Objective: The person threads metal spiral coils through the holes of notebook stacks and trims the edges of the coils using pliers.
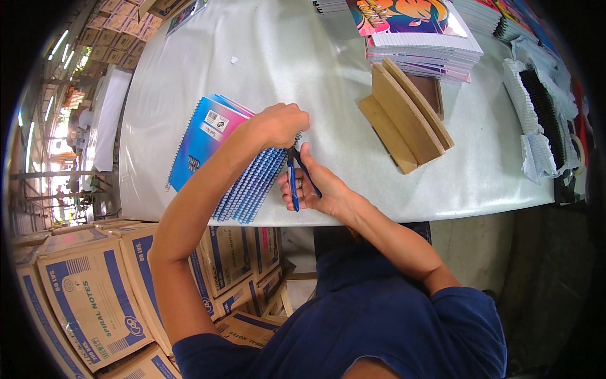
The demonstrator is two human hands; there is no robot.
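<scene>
A stack of spiral notebooks (pixel 252 183) with blue and pink covers lies near the table's front edge, its blue wire coils side by side. My left hand (pixel 282 126) is closed over the upper right corner of the stack, by the end of the coils; its fingertips and anything between them are hidden. In my right hand (pixel 323 192) is a pair of pliers (pixel 294 186) with blue handles, spread apart and resting across the fingers. The dark jaws of the pliers point up to the coil ends, just below my left hand.
A brown board stand (pixel 407 123) is right of my hands. Behind it rises a pile of unbound notebooks (pixel 423 50). Black coils in torn wrapping (pixel 540 120) lie at the far right. Cardboard boxes (pixel 95 303) are stacked below the table's left front. A paper scrap (pixel 234 60) lies on the tabletop.
</scene>
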